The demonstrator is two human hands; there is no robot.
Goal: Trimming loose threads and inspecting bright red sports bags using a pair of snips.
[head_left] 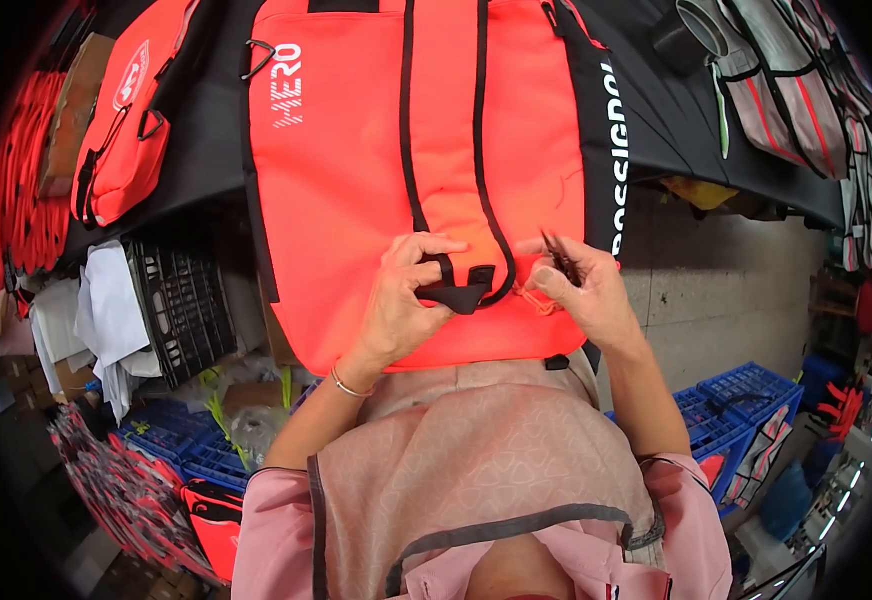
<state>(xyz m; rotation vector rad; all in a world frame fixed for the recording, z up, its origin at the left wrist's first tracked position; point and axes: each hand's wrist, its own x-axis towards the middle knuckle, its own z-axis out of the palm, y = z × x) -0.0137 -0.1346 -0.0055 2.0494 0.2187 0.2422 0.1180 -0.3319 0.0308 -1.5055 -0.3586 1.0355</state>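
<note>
A bright red-orange bag [336,190] with black edging lies before me, its near end against my body. Down its middle runs a padded shoulder strap [446,120] with black borders. My left hand [396,305] pinches the strap's near end, where black webbing [456,297] passes by a small black buckle [481,274]. Just to the right, my right hand [594,300] is closed around small dark thread snips [560,256], their tips pointing up and away from me. Beside its fingers an orange cord or loop [536,299] shows on the bag; my hand partly covers it.
The bag rests on a black-covered table [206,130]. Another red bag [131,150] lies at the far left, and grey bags [776,90] at the far right. A black crate [181,310] with white sheets stands left; blue crates [746,395] stand low on the right.
</note>
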